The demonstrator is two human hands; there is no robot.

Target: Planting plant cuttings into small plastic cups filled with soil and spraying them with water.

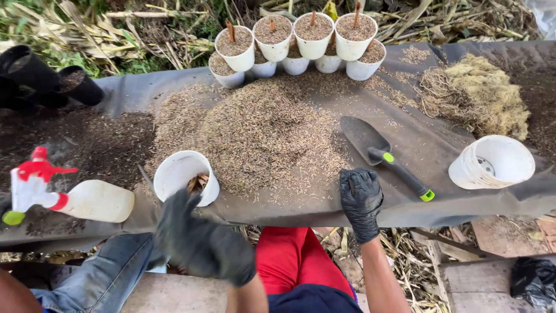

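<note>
trowel (379,152) right of husk pile (260,136)

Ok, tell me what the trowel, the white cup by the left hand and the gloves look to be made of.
Trowel: dull dark metal blade, likely steel; black handle with green trim, probably plastic or rubber.
White cup: thin, smooth, matte plastic by its look.
Gloves on the left hand and right hand: black, wrinkled, slightly shiny, probably nitrile or latex.

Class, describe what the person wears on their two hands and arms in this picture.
Both hands wear black, thin, slightly crinkled gloves that end at the wrist: the left hand and the right hand. The forearms are bare, with no sleeves showing. No watch or markings are visible.
</note>
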